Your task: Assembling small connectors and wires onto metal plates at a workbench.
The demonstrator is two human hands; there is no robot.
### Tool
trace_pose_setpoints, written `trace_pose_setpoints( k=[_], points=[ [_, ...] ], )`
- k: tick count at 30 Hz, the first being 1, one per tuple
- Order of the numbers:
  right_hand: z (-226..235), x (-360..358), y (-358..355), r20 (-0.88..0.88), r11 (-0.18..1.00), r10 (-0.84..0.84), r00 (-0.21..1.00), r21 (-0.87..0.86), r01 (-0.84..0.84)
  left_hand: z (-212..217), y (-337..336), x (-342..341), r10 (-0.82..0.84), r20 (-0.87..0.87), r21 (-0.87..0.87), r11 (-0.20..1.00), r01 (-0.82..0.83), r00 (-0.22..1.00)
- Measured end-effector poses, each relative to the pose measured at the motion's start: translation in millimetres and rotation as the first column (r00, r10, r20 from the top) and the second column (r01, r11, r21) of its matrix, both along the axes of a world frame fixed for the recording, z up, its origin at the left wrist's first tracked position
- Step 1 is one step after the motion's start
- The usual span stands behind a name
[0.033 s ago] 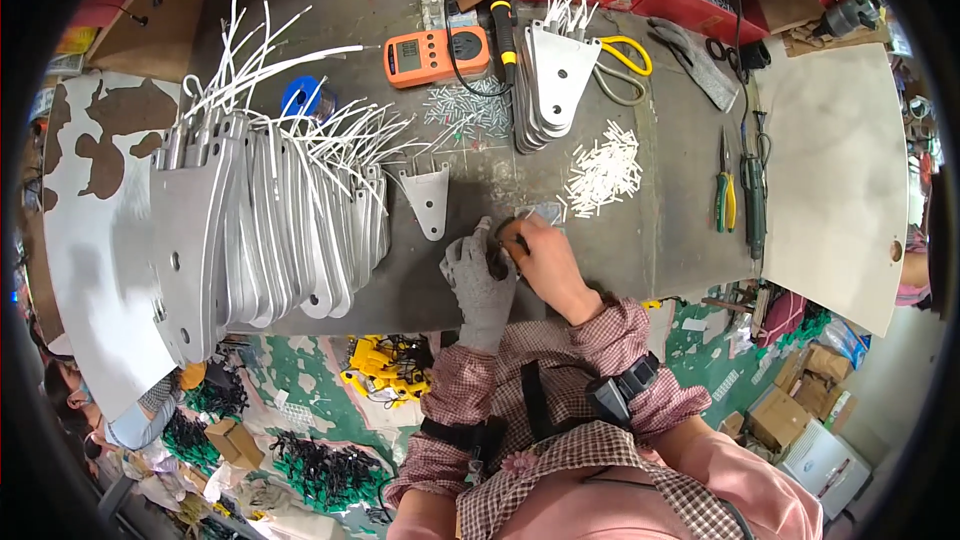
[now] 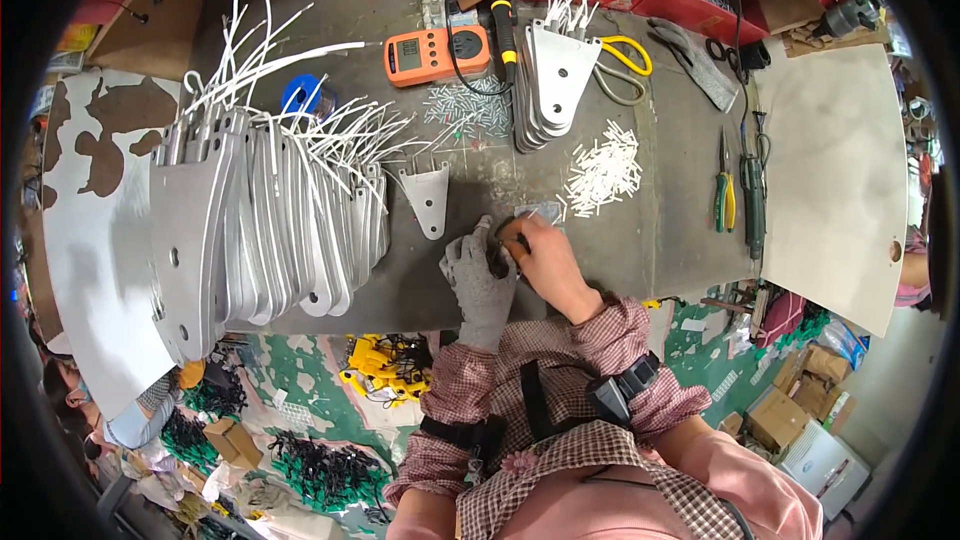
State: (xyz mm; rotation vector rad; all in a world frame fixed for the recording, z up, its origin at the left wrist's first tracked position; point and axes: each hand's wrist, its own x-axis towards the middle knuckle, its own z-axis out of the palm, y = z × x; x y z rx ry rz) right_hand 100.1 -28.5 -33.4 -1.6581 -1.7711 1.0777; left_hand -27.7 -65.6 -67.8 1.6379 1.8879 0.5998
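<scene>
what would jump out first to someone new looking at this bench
Most striking is the long row of silver-grey tapered metal plates at the left, with tangled white wires above and beside it. An orange plastic meter with a small screen stands out at the back centre. Near the front edge, a grey-gloved left hand and bare right hand meet, their grip unclear.

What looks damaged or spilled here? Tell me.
The white board at left looks damaged: irregular brown patches break up its white. The small white pieces lie in a loose heap, perhaps spilled.
</scene>
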Motion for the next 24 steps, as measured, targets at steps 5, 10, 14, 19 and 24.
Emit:
trace_pose_setpoints(
  k=[5, 10, 14, 19, 24],
  points=[
    [-4.0, 7.3, 3.5, 0.026, 0.999, 0.023, 0.999, -0.045, -0.022, 14.8, -15.1, -8.8, -0.046, -0.014, 0.039, 0.998, 0.047, 0.999],
    [-0.7, 1.1, 10.3, 0.141, 0.987, 0.142, 0.980, -0.089, -0.130, -2.3, -34.1, -15.3, -0.138, -0.065, 0.198, 0.969, 0.148, 0.988],
    [-5.2, 4.6, 21.7, -0.027, 0.962, 0.170, 0.985, -0.214, -0.172, -8.8, -39.0, -14.6, -0.102, -0.081, 0.231, 0.966, 0.119, 0.991],
    [-1.9, 7.0, 27.3, -0.045, 0.919, 0.262, 0.964, -0.294, -0.263, -4.6, -38.7, -16.0, -0.120, -0.065, 0.250, 0.959, 0.133, 0.991],
    [12.2, 41.7, 27.5, -0.085, 0.965, -0.258, 0.962, -0.069, 0.253, 31.8, 22.2, -24.5, 0.011, 0.026, 0.278, 0.960, -0.017, 1.000]
  ],
)
